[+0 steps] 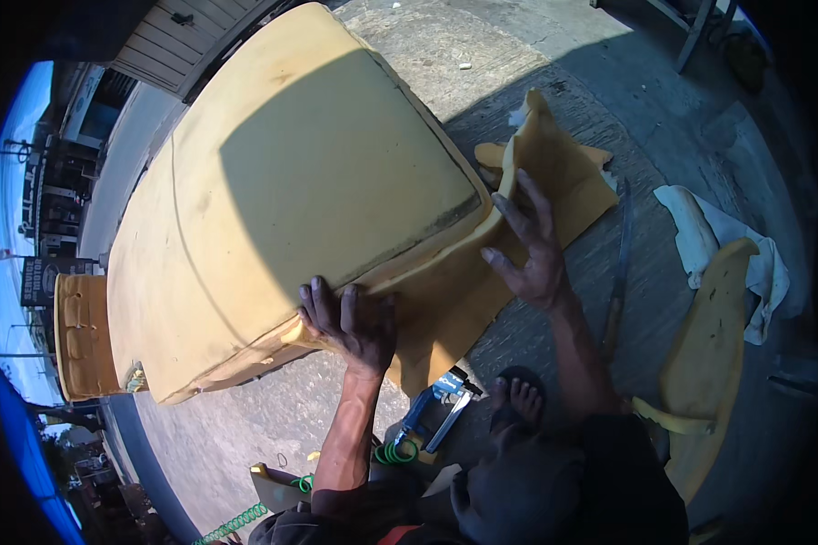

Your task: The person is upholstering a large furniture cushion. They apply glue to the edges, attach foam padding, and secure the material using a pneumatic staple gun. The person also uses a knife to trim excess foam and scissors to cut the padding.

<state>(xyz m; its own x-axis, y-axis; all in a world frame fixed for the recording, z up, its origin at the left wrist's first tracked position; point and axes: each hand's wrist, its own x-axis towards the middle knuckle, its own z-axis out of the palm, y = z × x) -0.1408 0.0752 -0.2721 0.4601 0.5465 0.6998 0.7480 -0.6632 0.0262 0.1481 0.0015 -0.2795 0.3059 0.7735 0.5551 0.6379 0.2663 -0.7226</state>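
A large yellow foam cushion [336,173] fills the middle, its upper face partly in shadow. Along its near right edge runs a thinner foam sheet [573,182], which bends upward at the far corner and droops below the edge. My left hand [350,327] presses on the near edge where the two foams meet, fingers apart on the cushion's rim. Farther right, my right hand [532,245] is spread, its fingers at the sheet's raised edge beside the cushion's corner. Both hands are open. The underside of the cushion is hidden.
A blue staple gun [441,404] with a green coiled hose [232,524] is near my sandalled foot [521,397]. Right of it lie a long knife [621,272], a white cloth [736,241] and a foam offcut [709,336]. A brown upholstered piece [84,336] stands at left.
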